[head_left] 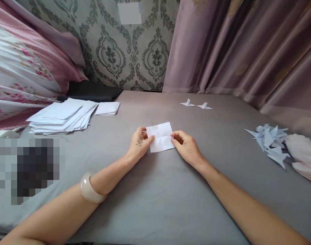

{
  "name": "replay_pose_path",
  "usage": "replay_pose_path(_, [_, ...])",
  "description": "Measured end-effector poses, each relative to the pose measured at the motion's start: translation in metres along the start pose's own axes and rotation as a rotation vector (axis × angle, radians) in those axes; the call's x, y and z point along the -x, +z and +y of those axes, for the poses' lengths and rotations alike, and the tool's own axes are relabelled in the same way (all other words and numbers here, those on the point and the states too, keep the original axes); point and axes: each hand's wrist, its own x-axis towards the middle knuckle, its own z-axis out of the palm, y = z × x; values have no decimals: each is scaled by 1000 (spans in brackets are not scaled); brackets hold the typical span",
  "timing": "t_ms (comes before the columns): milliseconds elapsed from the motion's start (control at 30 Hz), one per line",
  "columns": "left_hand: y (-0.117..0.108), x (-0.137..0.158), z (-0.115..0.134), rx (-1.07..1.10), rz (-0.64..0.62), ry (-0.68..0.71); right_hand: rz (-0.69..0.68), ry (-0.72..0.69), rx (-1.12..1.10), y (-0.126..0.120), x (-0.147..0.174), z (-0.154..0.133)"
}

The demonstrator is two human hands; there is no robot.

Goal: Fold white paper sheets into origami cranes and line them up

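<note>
A small square sheet of white paper with crossing crease lines is held between my two hands, just over the grey cloth surface. My left hand pinches its left edge, thumb on top and fingers behind. At the right edge, my right hand grips the sheet between thumb and fingers. Beyond the hands, two folded paper birds stand on the cloth. A heap of similar folded paper pieces lies to the right.
Large white sheets are stacked at the left, beside a smaller paper stack. Behind them lies a black cloth. A pale bundled cloth sits at the far right. Curtains and a patterned wall border the back.
</note>
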Motion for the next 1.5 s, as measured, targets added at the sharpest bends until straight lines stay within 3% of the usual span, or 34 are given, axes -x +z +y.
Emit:
replay_pose_path(233, [-8,-1,-2,-497,54,110,-66,-275,236,2,-2,7])
replay_pose_path(367, [-9,2,-3,-752,98,452,-105,-399,380,-2,3,9])
replay_pose_path(433, [-8,4,-2,-806,-36,583,-158,-413,422,-4,7,7])
replay_pose_path(500, [-8,5,-1,-813,-244,624,-191,-404,462,-7,11,3])
replay_pose_path(567, [-9,6,0,-808,-377,614,-208,-394,504,-8,14,-1])
replay_pose_path(867, [-7,11,7,-854,-488,680,-173,-396,586,-7,19,-7])
replay_pose_path(1267, [-1,-2,-2,-960,-247,613,-75,-235,573,2,18,-8])
replay_pose_path(1500, [1,-7,-1,-813,-250,474,-41,-147,477,4,14,-5])
